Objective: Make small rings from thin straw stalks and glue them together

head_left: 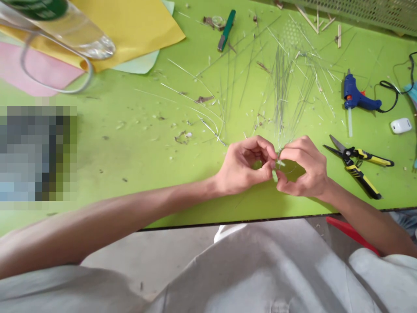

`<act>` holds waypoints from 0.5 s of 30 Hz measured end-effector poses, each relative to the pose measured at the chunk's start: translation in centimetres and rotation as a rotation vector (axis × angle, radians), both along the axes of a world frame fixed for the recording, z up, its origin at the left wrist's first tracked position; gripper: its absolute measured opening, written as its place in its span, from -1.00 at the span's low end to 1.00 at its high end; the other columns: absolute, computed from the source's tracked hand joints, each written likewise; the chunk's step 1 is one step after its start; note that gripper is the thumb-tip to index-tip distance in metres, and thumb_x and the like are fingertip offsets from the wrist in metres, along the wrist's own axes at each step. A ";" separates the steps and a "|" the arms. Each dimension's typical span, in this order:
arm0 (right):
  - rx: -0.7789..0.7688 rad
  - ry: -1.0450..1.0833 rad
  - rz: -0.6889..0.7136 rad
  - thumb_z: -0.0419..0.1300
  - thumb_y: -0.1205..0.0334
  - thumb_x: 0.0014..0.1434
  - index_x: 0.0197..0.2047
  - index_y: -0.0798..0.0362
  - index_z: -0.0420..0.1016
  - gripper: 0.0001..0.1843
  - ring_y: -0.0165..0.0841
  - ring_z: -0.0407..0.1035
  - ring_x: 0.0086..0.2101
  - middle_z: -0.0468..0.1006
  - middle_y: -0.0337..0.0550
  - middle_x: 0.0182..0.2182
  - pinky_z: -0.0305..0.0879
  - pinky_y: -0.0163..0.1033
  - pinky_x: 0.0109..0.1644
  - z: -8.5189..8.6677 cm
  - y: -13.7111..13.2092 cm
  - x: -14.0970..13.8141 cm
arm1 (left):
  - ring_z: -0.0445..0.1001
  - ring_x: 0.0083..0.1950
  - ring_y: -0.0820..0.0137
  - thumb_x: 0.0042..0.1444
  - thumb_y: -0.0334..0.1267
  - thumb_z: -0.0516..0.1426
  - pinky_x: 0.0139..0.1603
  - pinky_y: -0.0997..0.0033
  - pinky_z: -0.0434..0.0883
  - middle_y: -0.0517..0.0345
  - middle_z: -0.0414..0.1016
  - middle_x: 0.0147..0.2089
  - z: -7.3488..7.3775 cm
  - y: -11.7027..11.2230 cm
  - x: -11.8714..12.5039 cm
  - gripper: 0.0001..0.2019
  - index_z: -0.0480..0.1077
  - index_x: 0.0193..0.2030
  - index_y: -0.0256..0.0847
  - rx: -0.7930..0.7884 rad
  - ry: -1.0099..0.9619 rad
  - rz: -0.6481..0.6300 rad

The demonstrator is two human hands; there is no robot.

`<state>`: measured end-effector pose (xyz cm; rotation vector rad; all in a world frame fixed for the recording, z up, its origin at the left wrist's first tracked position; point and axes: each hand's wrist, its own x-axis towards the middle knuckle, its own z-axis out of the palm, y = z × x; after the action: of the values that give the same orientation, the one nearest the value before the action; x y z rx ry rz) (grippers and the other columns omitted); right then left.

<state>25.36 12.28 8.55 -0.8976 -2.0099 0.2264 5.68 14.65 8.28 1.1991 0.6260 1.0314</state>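
My left hand [244, 167] and my right hand [304, 167] meet near the front edge of the green table [137, 143]. Both pinch the lower end of a bundle of thin pale-green strips [283, 87] that fans out away from me across the table. Fingertips of the two hands nearly touch around a small whitish piece [280, 164] at the bundle's base. The fingers of both hands are curled and closed.
Yellow-handled snips [358, 167] lie right of my right hand. A blue glue gun [355, 98] with its black cord lies further back. A green-handled cutter [226, 30], coloured paper sheets [137, 21], a clear bottle [71, 30] and a small white object [401, 125] are around.
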 end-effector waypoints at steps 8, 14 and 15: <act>-0.041 0.029 -0.003 0.28 0.35 0.18 -0.09 -0.05 0.52 -0.78 -0.40 0.39 -0.47 0.56 -0.33 -0.46 0.42 -0.27 -0.37 0.2 -0.4 -0.2 | 0.51 -0.45 0.56 -0.03 -0.48 0.48 -0.40 0.63 0.50 0.23 0.56 -0.42 0.1 0.2 -0.1 -0.76 0.52 -0.32 -0.27 -0.067 -0.022 -0.035; -0.009 0.025 0.004 0.31 0.41 0.18 -0.02 -0.05 0.53 -0.70 -0.41 0.45 -0.46 0.61 -0.32 -0.44 0.48 -0.31 -0.35 0.2 -0.4 0.1 | 0.60 -0.38 0.44 0.03 -0.16 0.57 -0.34 0.49 0.59 0.13 0.60 -0.38 0.3 0.7 -0.3 -0.64 0.53 -0.29 -0.27 -0.130 -0.001 -0.122; -0.002 0.026 0.009 0.32 0.42 0.18 -0.01 -0.05 0.52 -0.68 -0.40 0.46 -0.46 0.62 -0.31 -0.43 0.49 -0.30 -0.35 0.2 -0.3 0.2 | 0.61 -0.38 0.42 0.05 -0.11 0.56 -0.33 0.46 0.60 0.10 0.61 -0.38 0.3 0.8 -0.4 -0.63 0.54 -0.29 -0.27 -0.142 0.011 -0.144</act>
<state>25.53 11.95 8.76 -0.8826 -1.9905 0.2445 5.33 15.46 8.62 1.1094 0.6023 0.8459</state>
